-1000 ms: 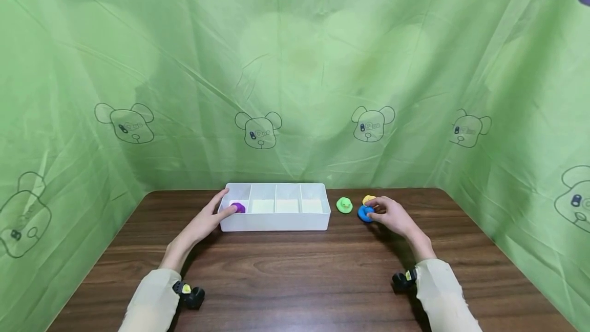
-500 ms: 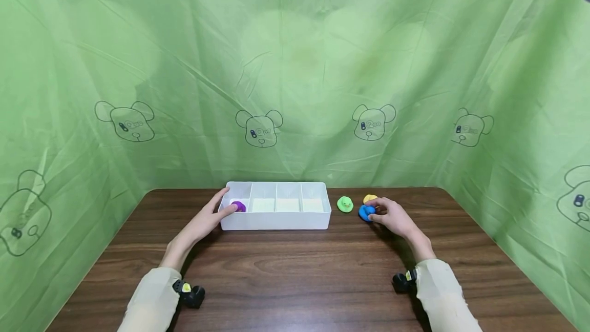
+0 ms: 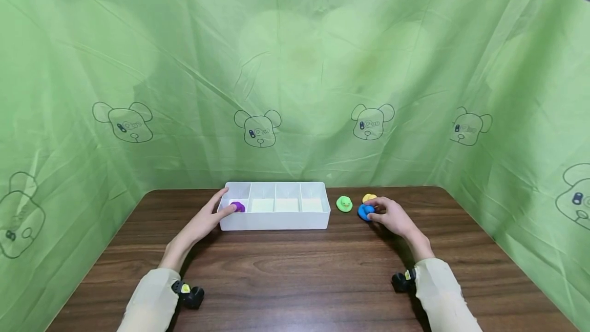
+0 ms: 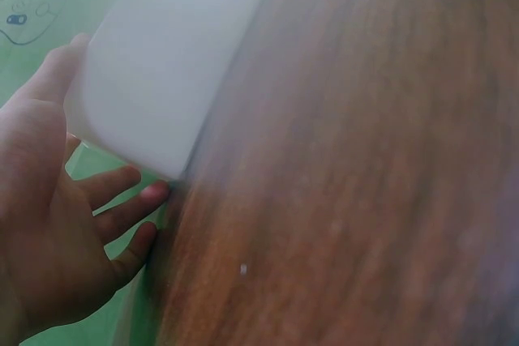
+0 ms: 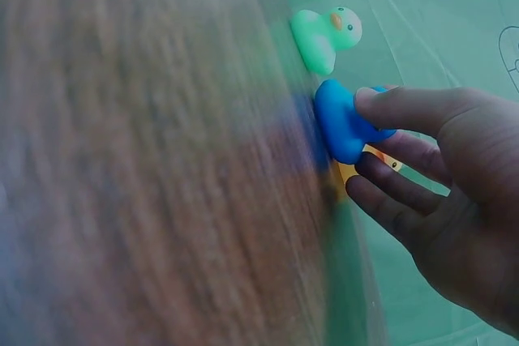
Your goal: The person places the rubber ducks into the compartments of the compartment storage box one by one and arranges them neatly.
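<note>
Cannot make out the full shape of a rounded purple toy [image 3: 238,207], partly hidden by the front wall of a white, rectangular, four-compartment plastic box [image 3: 276,222], in its leftmost compartment. Cannot see all of a small yellow toy duck [image 3: 367,198] behind the right hand [image 3: 394,218]. With that hand, pinches a smooth blue toy duck [image 3: 364,212] between thumb and fingers — on the dark brown wood-grain table [image 3: 286,270], near a light-green toy duck [image 3: 344,204]. With the left hand [image 3: 204,222], spread wide, touches the box's left end.
</note>
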`<state>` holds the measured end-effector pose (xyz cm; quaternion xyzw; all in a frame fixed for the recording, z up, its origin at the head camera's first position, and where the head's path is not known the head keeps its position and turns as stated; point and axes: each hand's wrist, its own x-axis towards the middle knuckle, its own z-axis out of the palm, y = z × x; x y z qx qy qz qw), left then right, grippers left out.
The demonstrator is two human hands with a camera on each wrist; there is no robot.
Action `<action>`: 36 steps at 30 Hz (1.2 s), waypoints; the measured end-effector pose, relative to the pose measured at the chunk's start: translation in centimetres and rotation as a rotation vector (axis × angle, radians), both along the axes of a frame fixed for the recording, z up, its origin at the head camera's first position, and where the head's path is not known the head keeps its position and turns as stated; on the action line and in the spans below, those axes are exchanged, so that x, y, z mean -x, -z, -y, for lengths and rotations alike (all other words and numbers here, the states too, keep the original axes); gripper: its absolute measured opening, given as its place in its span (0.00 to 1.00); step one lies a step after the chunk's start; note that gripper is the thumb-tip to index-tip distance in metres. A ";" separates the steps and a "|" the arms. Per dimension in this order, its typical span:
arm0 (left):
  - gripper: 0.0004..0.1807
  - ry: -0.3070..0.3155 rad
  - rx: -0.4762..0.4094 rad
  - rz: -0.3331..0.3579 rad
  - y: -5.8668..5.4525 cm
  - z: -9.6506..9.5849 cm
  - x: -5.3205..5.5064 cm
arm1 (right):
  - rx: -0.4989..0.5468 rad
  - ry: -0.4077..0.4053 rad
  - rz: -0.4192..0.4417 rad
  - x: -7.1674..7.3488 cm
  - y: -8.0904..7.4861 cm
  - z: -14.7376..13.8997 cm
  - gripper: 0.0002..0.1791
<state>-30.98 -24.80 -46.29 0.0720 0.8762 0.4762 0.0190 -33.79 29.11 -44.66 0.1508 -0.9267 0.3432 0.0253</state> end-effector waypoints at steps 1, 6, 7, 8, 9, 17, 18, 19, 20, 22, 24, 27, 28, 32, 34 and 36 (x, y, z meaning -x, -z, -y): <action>0.45 0.000 0.000 0.000 0.0 0.0 0.0 | -0.004 0.000 -0.005 0.0 0.0 0.0 0.20; 0.45 0.005 -0.003 -0.001 0.0 0.1 0.1 | 0.001 0.002 -0.015 0.0 0.0 0.1 0.19; 0.45 0.006 -0.003 -0.002 -0.1 0.0 0.1 | 0.004 0.000 -0.014 0.0 0.0 0.1 0.19; 0.45 0.007 -0.003 -0.004 -0.1 0.0 0.1 | 0.009 -0.001 -0.012 0.0 0.0 0.1 0.19; 0.45 0.007 -0.005 -0.005 -0.1 0.0 0.1 | 0.011 -0.003 -0.010 0.0 0.0 0.0 0.19; 0.47 0.005 0.011 -0.007 0.2 0.3 0.3 | 0.020 -0.020 -0.028 0.0 -0.1 0.1 0.19; 0.47 0.004 0.010 -0.010 0.2 0.4 0.3 | 0.020 -0.026 -0.034 0.0 -0.1 0.2 0.19; 0.47 0.002 0.009 -0.012 0.2 0.4 0.2 | 0.024 -0.025 -0.037 0.0 -0.2 0.3 0.19; 0.47 0.002 0.011 -0.014 0.2 0.4 0.2 | 0.031 -0.023 -0.038 0.0 -0.3 0.3 0.19; 0.47 0.001 0.010 -0.014 0.2 0.3 0.1 | 0.035 -0.021 -0.048 0.0 -0.4 0.4 0.19; 0.47 0.000 0.014 -0.012 0.1 0.3 0.0 | 0.033 -0.027 -0.062 0.0 -0.5 0.4 0.19; 0.48 -0.003 0.024 -0.015 0.1 0.3 0.0 | 0.037 -0.029 -0.078 0.0 -0.7 0.4 0.19; 0.48 -0.002 0.024 -0.017 0.1 0.3 0.0 | 0.037 -0.035 -0.084 0.0 -0.7 0.4 0.19; 0.49 0.002 0.028 -0.030 0.2 0.4 0.1 | 0.055 -0.035 -0.082 -0.1 -1.1 0.7 0.19; 0.49 0.001 0.027 -0.034 0.3 0.4 0.1 | 0.069 -0.039 -0.085 -0.1 -1.4 1.0 0.19; 0.49 -0.001 0.027 -0.037 0.3 0.4 0.2 | 0.082 -0.042 -0.090 -0.3 -1.8 1.3 0.19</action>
